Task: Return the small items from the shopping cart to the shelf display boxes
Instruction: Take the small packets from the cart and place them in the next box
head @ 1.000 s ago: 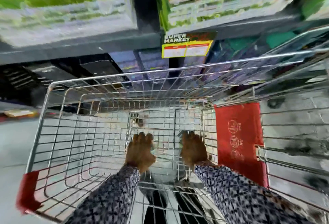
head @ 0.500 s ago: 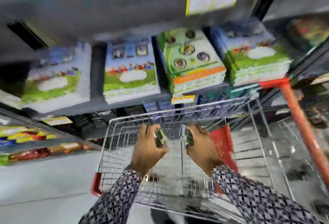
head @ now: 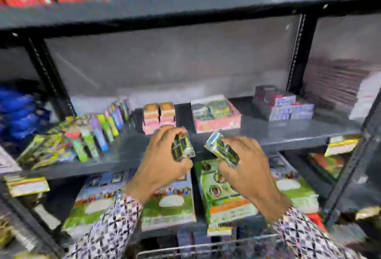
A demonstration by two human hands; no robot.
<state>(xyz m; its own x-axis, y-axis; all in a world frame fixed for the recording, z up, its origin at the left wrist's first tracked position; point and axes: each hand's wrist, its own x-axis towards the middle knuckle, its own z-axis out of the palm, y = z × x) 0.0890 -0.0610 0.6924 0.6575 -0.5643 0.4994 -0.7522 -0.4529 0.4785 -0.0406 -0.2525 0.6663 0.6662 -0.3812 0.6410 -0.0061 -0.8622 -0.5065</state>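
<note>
both hands have risen out of the cart since a second ago, and the view has swung up from the wire basket to the shelf (head: pixel 268 133). only the cart (head: pixel 206 247) rim shows now, at the bottom edge.

on that grey shelf sit several display boxes: a pink box (head: pixel 215 112) right of centre, a smaller pink one (head: pixel 158 117) beside it, a leaning row of bright packs (head: pixel 92 135) to the left, and a dark box (head: pixel 282 103) further right.

the left hand (head: pixel 162 166) is clamped on a small pack (head: pixel 182 146); the right hand (head: pixel 249 168) is clamped on another pack (head: pixel 223 149). both hang just in front of the shelf edge, below the pink boxes.

judging by this, the carry is done and placing comes next. blur hides the print, so which box matches is unclear; the pink box looks likeliest. each pack will want turning to line up with its neighbours.
</note>
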